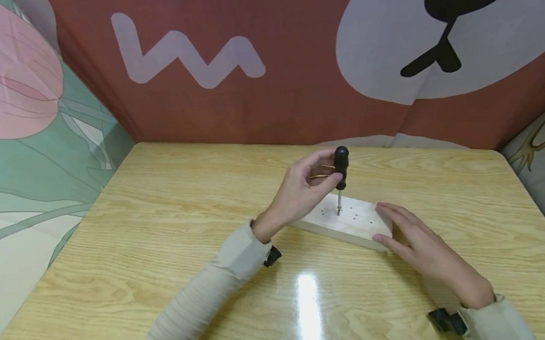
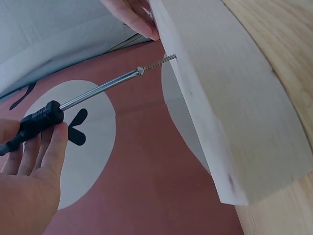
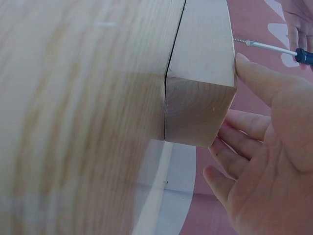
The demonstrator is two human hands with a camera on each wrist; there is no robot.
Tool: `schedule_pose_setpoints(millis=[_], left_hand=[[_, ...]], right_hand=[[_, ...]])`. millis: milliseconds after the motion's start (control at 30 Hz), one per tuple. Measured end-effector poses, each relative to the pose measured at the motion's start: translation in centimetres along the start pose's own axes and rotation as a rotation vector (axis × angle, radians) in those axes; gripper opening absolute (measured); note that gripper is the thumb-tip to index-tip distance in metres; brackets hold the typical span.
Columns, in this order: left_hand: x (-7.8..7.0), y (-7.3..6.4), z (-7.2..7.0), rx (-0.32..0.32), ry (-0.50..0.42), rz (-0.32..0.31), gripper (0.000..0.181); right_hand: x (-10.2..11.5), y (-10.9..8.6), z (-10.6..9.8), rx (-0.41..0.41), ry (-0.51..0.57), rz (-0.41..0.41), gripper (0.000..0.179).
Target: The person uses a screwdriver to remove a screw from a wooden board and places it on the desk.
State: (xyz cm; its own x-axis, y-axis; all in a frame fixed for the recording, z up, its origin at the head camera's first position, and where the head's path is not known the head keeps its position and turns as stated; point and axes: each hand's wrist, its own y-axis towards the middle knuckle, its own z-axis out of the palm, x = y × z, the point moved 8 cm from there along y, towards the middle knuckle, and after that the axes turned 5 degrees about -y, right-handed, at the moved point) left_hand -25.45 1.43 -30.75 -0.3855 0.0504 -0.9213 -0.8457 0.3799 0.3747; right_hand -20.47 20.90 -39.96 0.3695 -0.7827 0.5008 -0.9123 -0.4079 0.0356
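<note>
My left hand (image 1: 300,188) holds a black-handled screwdriver (image 1: 342,165) upright, fingers and thumb around its handle. A pale wooden block (image 1: 361,230) with several small holes in its top lies flat on the table. In the left wrist view, the metal shaft meets the head of a threaded screw (image 2: 160,62), whose point stands at the block's top face with most of its thread exposed. At the block's right end, my right hand (image 1: 422,248) grips it, thumb on the near side and fingers at the far side. The right wrist view shows the end grain beside those fingers.
The wood-grain table (image 1: 177,216) extends around the block, with a bright light reflection in front. A reddish-brown printed cloth (image 1: 296,108) hangs behind its back edge, and a floral cloth (image 1: 8,170) hangs at the left. Black wrist cameras (image 1: 445,321) sit at both sleeves.
</note>
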Motion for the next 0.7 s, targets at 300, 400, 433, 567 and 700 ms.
schedule_pose_setpoints(millis=[300, 400, 433, 567, 700], left_hand=[[-0.27, 0.12, 0.12, -0.001, -0.028, 0.059, 0.038], [-0.29, 0.09, 0.14, -0.002, -0.032, 0.059, 0.038], [-0.28, 0.07, 0.15, -0.002, -0.034, 0.056, 0.039], [-0.23, -0.02, 0.22, 0.011, -0.049, 0.042, 0.038], [-0.28, -0.07, 0.35, 0.034, -0.037, 0.052, 0.038]], right_hand=[[0.06, 0.05, -0.04, -0.008, -0.003, -0.011, 0.065], [0.09, 0.05, -0.05, -0.009, 0.001, -0.013, 0.065], [0.10, 0.05, -0.05, -0.009, 0.002, -0.013, 0.065], [0.10, 0.03, -0.06, -0.007, 0.001, -0.006, 0.066], [0.11, 0.02, -0.09, -0.005, -0.007, -0.002, 0.066]])
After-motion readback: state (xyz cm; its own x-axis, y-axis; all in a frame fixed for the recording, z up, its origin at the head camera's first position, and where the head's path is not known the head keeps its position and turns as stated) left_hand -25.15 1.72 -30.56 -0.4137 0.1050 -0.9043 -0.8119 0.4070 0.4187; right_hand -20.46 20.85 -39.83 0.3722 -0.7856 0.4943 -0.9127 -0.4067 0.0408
